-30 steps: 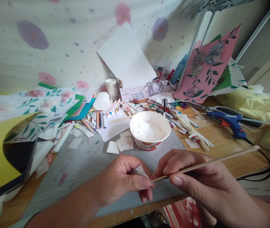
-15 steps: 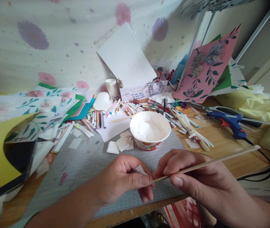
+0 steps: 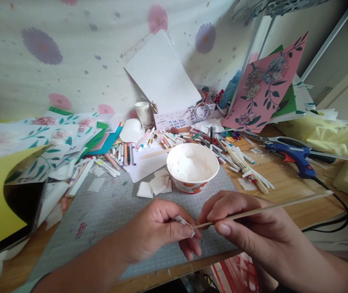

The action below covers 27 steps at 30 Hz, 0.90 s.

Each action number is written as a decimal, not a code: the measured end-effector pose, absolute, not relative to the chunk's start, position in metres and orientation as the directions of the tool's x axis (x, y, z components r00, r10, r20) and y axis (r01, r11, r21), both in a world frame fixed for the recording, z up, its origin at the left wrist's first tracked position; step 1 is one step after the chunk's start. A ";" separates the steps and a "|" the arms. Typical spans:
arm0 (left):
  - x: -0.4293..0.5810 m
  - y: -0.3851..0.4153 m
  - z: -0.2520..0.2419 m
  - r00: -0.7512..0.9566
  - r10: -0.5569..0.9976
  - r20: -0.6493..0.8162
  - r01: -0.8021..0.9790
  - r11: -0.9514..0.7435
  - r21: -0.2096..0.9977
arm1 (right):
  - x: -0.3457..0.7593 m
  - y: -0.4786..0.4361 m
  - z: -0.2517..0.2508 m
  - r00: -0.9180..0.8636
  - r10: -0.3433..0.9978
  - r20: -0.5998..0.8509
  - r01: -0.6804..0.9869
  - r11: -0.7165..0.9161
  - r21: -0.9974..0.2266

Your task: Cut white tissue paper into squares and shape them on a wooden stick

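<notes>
My left hand (image 3: 164,230) pinches a small piece of white paper (image 3: 181,220) between thumb and fingers, above the near edge of the grey cutting mat (image 3: 106,228). Between the thumb and fingers of my right hand (image 3: 247,228) is a thin wooden stick (image 3: 272,209), slanting up to the right. Its left tip meets the paper at my left fingertips. Just beyond my hands stands a paper bowl (image 3: 192,186) with a soft white substance (image 3: 194,163) inside. Several cut squares of white paper (image 3: 158,184) lie left of the bowl.
Marker pens (image 3: 122,154) crowd the back of the desk. At the right lie a blue glue gun (image 3: 299,159) with its cord and scissors (image 3: 280,141). A pink flower card (image 3: 265,85) leans behind; a yellow sheet (image 3: 3,199) stands at left.
The paper in my left hand now looks folded and crumpled around the stick's tip, where before it stuck up flatter. My right hand has shifted slightly left with the stick.
</notes>
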<state>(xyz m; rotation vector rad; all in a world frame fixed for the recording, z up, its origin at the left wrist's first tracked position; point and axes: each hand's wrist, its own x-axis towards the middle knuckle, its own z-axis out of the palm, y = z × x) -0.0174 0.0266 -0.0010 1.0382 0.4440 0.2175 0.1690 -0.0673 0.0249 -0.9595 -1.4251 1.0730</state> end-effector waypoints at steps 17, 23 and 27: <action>-0.018 0.026 -0.007 0.913 0.352 -0.206 -0.006 0.517 0.856 | 0.171 -0.066 0.025 -0.107 0.961 0.254 0.062 0.262 -0.963; -0.017 0.026 -0.008 0.915 0.355 -0.194 -0.020 0.520 0.854 | 0.172 -0.068 0.022 -0.115 0.960 0.256 0.050 0.263 -0.963; -0.017 0.026 -0.008 0.917 0.355 -0.183 -0.021 0.501 0.865 | 0.172 -0.068 0.022 -0.103 0.964 0.246 0.045 0.252 -0.967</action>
